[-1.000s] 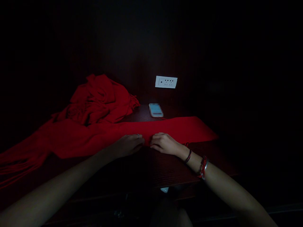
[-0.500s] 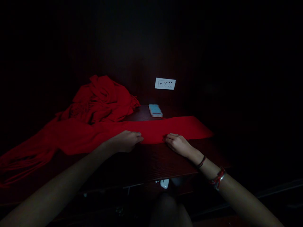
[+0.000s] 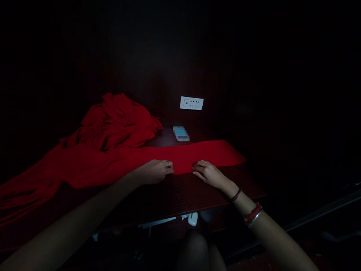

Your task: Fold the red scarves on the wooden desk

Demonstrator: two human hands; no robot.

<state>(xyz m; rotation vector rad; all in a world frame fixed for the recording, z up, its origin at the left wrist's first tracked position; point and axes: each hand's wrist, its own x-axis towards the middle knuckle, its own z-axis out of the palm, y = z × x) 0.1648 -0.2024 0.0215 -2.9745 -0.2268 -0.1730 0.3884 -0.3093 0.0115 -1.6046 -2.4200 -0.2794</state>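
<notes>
A long red scarf [image 3: 180, 154] with a fringed left end lies folded into a flat strip across the dark wooden tabletop [image 3: 180, 195]. On its near edge, my left hand [image 3: 156, 171] is closed, with thumb and fingers pinching the cloth. A short way to the right, my right hand [image 3: 207, 173] has its bent fingers at the same edge, the fingertips partly hidden against the fabric. Between the two hands the scarf lies flat. Its left part is looser and wrinkled.
Behind the scarf's left part is a crumpled heap of red fringed cloth [image 3: 118, 120]. A phone-like flat object [image 3: 181, 133], blurred out, lies behind the strip, below a white wall socket [image 3: 191, 103]. Under the table's front edge a small white object [image 3: 193, 218] shows. The surroundings are very dark.
My left hand has slid a little to the right along the scarf's near edge, closer to my right hand. The whole view has shifted slightly; the cloth heap looks unchanged.
</notes>
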